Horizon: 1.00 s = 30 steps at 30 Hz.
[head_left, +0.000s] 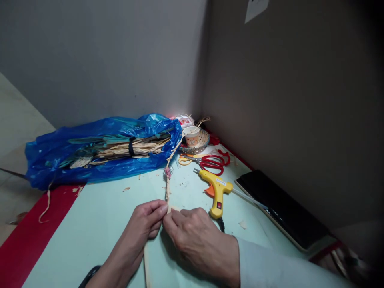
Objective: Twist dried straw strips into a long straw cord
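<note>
Head view: braided cord [167, 189] runs up the table [99, 224] from the hands towards the paper cup [192, 140]. Left hand [150, 218] pinches its near end between thumb and fingers. Right hand [196, 234] curls close beside, fingers bent inward; whether they grip a strand, cannot tell. Judged done: the plaited stretch beyond the fingers. Apparently left: the flat pale strip [146, 266] below, seemingly unplaited, cut off by the lower edge; remaining length unclear. Right fingertips hidden. Pinkish, wiry object [168, 173] at the cord: unidentifiable.
</note>
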Available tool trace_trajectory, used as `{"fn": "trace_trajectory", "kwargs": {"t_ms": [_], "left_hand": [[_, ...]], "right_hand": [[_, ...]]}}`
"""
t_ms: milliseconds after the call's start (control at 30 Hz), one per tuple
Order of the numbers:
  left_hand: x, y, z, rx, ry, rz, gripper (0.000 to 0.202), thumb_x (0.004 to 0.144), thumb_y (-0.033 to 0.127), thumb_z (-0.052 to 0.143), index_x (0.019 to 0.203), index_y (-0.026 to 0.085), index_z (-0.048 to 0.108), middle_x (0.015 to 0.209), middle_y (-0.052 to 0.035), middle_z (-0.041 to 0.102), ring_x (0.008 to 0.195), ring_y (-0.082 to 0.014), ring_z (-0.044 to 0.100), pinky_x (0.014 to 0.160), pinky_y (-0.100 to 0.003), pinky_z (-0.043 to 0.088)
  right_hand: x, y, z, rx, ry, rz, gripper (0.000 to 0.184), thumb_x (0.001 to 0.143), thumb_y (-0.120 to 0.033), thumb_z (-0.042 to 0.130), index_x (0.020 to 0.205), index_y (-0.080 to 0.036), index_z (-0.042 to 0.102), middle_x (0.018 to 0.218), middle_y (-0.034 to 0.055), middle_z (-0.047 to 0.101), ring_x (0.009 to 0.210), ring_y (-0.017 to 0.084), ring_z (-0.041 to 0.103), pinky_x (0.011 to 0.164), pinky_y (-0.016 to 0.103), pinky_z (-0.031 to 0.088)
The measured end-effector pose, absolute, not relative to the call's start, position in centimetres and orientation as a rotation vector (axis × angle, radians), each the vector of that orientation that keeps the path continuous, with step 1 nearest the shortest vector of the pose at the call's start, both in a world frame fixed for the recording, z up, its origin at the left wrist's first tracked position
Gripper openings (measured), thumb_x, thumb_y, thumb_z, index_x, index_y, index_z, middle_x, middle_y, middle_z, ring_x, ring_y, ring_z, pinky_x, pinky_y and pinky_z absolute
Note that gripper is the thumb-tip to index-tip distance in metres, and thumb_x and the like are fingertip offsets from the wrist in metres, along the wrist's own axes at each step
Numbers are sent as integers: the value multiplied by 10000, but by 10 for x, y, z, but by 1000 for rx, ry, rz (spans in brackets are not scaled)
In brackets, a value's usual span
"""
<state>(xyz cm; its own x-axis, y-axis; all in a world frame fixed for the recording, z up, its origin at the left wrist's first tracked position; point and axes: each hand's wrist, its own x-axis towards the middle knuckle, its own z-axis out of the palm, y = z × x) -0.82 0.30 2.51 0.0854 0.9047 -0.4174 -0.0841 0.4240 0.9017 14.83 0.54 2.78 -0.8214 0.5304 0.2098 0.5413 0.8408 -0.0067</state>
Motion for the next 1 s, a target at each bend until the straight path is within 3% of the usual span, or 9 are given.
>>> {"fn": "trace_trajectory", "kwargs": {"t_ms": [133,300,367,433,533,600,667,867,1000], "left_hand": [[-13,3,25,877,1293,871,300,721,415,691,701,134,588,518,103,262,479,-54,116,442,-212,57],[-12,3,25,917,1336,910,275,740,403,655,685,145,577,525,89,323,475,-57,167,439,-206,93],[-11,3,25,919,1316,894,272,747,412,640,702,152,577,507,101,289,465,-61,158,434,-209,92],[-9,2,26,969,1302,873,250,772,405,615,738,159,587,506,93,337,457,-66,194,430,-204,129],[-5,-1,31,1203,1363,856,231,836,381,538,752,173,597,651,18,551,571,-112,435,534,-215,326],[-2,-4,36,1424,1485,836,245,881,356,461,768,186,597,777,-19,610,738,-166,536,693,-267,392],[1,-9,39,1636,1648,765,278,913,326,380,769,196,579,798,-31,607,782,-193,555,747,-310,389],[6,-17,37,2071,1994,523,294,905,230,334,658,216,495,662,-11,555,588,-181,534,588,-310,365],[8,-21,29,2405,2053,585,260,859,164,407,636,212,534,591,3,528,487,-170,533,494,-295,350]], "right_hand": [[149,7,26,-799,-2801,10,159,856,-128,480,1007,-107,523,818,61,618,642,196,539,511,315,339],[154,16,43,-1073,-2404,425,299,895,-421,462,880,-157,600,836,77,611,807,220,535,717,346,384],[155,24,46,-1180,-2228,716,263,916,-367,448,953,-158,605,891,72,617,853,199,542,758,318,384],[156,34,44,-1137,-2165,1092,237,941,-301,411,930,-165,605,813,32,618,769,148,548,710,259,385],[155,44,34,-987,-2115,1408,273,931,-254,413,728,-159,569,638,-22,547,625,99,495,615,207,356],[154,46,29,-997,-2068,1406,271,903,-247,451,667,-155,546,601,-33,511,592,89,460,578,196,333],[152,45,27,-1071,-2027,1363,263,876,-247,476,643,-151,551,568,-35,495,558,85,432,542,196,311],[146,35,26,-1206,-1960,1213,191,808,-182,486,658,-138,595,569,-16,541,545,84,439,535,197,307],[145,29,23,-1176,-2039,966,217,803,-172,485,587,-155,497,519,-53,378,520,76,288,492,218,219]]}}
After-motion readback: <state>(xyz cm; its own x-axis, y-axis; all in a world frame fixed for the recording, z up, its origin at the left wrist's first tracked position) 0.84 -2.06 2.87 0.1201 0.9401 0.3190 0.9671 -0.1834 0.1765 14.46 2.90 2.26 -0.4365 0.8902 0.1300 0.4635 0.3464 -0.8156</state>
